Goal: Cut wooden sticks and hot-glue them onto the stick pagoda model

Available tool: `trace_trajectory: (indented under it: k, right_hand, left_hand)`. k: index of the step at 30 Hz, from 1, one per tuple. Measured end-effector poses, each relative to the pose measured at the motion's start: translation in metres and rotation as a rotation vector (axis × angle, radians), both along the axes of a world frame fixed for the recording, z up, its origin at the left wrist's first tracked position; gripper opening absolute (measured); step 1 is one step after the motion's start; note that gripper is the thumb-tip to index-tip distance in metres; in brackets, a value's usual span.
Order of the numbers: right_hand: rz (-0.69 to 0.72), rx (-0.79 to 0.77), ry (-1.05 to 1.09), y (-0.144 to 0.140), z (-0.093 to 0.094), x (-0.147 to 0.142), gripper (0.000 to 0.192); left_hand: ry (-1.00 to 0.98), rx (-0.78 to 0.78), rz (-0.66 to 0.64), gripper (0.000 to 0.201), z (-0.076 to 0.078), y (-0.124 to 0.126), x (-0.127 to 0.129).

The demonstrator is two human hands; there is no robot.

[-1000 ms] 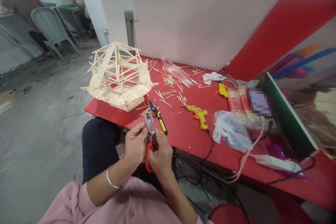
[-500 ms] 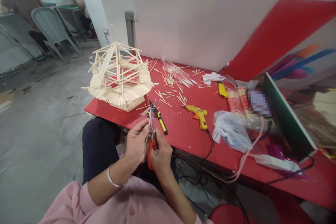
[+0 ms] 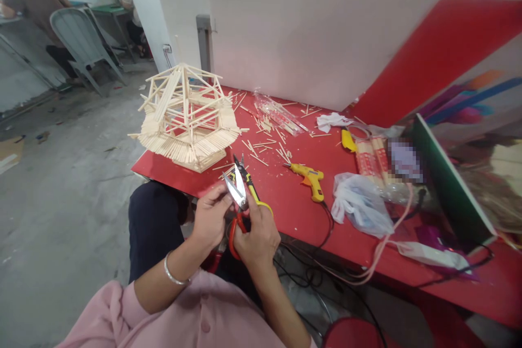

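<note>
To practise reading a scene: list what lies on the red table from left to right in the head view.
Stick model house → yellow-handled pliers → yellow glue gun → white plastic bag → green-edged board.

Bare strip of red table (image 3: pixel 285 212) runs from the hands toward frame centre. Obstacles: stick house (image 3: pixel 185 117) at centre left, yellow pliers (image 3: pixel 248 182) just ahead, glue gun (image 3: pixel 310 179) and its cord to the right, white board (image 3: pixel 305 32) closing the rear.
</note>
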State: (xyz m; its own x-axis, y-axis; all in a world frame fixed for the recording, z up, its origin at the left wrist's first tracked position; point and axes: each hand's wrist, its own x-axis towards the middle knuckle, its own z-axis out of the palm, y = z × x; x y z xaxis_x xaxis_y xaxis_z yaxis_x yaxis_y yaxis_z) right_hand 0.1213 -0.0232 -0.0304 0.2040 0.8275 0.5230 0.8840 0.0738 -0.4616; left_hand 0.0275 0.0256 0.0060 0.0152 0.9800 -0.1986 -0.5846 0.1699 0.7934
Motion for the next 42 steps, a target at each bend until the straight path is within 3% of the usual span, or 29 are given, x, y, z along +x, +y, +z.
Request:
trace_trajectory:
  k: [10, 16, 28, 35, 42]
  right_hand:
    - [0.038, -0.001, 0.055, 0.001, -0.002, -0.004, 0.045]
    - [0.058, -0.032, 0.087, -0.001, -0.003, -0.006, 0.052]
    - [0.074, 0.052, 0.161, 0.001, -0.014, -0.008, 0.044]
    - [0.112, 0.104, 0.195, 0.006, -0.018, -0.007, 0.037]
    - [0.066, -0.044, 0.135, 0.007, -0.010, -0.005, 0.046]
  left_hand:
    - [-0.006, -0.056, -0.015, 0.021, -0.002, -0.004, 0.000]
    - [0.049, -0.077, 0.052, 0.022, -0.006, -0.007, 0.003]
    - [0.135, 0.089, 0.100, 0.017, -0.010, -0.011, 0.007]
    - [0.062, -0.029, 0.145, 0.023, -0.008, -0.009, 0.011]
    - [0.013, -0.111, 0.129, 0.025, -0.008, -0.007, 0.011]
